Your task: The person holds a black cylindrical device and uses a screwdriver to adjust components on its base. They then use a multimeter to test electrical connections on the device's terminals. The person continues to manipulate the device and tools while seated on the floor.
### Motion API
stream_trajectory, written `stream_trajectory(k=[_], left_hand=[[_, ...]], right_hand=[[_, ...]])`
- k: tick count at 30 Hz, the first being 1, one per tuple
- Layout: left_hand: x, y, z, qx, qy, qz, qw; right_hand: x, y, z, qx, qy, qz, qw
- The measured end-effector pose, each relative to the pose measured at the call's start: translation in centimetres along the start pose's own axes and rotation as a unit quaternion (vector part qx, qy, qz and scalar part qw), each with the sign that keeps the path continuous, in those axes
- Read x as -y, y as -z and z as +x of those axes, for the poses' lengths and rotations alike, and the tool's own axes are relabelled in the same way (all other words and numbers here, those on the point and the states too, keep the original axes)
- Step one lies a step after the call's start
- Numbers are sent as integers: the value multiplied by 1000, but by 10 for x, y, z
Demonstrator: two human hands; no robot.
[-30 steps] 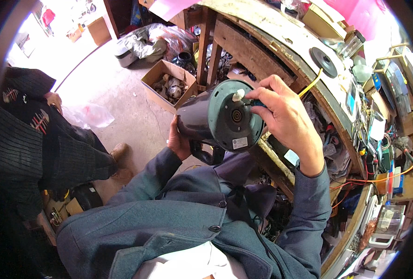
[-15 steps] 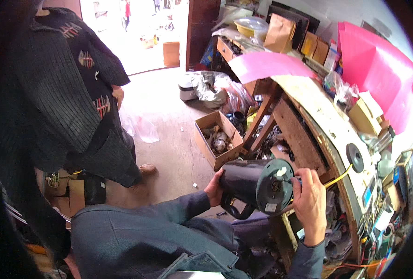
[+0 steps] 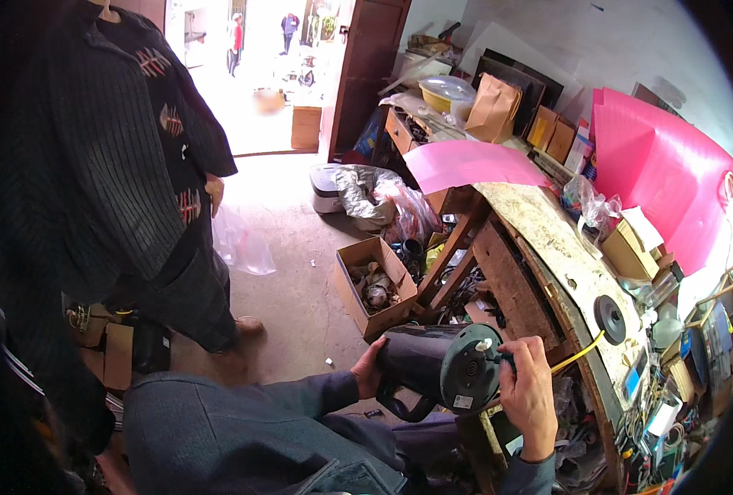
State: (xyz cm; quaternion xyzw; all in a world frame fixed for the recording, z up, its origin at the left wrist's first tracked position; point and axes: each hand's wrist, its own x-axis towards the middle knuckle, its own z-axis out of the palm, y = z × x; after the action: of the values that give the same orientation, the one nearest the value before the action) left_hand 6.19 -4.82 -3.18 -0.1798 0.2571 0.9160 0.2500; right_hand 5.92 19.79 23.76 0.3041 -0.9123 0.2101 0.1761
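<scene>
**Black kettle on its side between your two hands, base toward your right**

You hold the black kettle (image 3: 420, 353) up in front of you, tipped onto its side, above your lap and just beside the workbench (image 3: 540, 227). Your left hand (image 3: 368, 371) is wrapped against the end away from the base; part of its fingers is hidden behind the body, but the grip is closed on the kettle. The handle (image 3: 405, 406) hangs on the lower side, toward you.

Your right hand (image 3: 532, 400) is at the round base (image 3: 459, 374), thumb and fingers pinching a slim dark tool (image 3: 499, 357). The tool points at the base near a white lump (image 3: 484, 344); you cannot tell from this view whether its tip touches. A pale label (image 3: 463, 402) sits near the base's lower edge.

Beyond the kettle, a cardboard box (image 3: 352, 285) stands on the floor with odd parts inside. On the bench to your right lie a black disc (image 3: 610, 319), with a yellow cord (image 3: 578, 355) close by, and a pink sheet (image 3: 474, 163) farther off. To your left stands a person in a dark ribbed cardigan (image 3: 123, 173), near a clear plastic bag (image 3: 247, 247).
</scene>
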Motion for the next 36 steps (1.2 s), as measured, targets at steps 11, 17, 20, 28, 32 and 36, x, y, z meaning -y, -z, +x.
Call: stream_trajectory(k=[11, 17, 20, 28, 32, 36], left_hand=[[-5, -19, -13, 20, -3, 35, 999], [-4, -15, -10, 17, -4, 26, 1000], [-4, -21, -15, 23, -22, 28, 999], [-4, -12, -19, 22, -42, 20, 999], [-2, 6, -2, 8, 1, -7, 1000], [2, 2, -7, 33, -28, -3, 999]], right_hand=[[-2, 10, -3, 33, -65, -3, 997], [-4, 12, -8, 57, -55, -58, 995], [-3, 9, -4, -26, 29, 21, 999], [2, 7, -5, 0, 35, 40, 999], [-3, 8, -9, 115, -88, -42, 989], [-1, 2, -7, -25, 61, 50, 997]])
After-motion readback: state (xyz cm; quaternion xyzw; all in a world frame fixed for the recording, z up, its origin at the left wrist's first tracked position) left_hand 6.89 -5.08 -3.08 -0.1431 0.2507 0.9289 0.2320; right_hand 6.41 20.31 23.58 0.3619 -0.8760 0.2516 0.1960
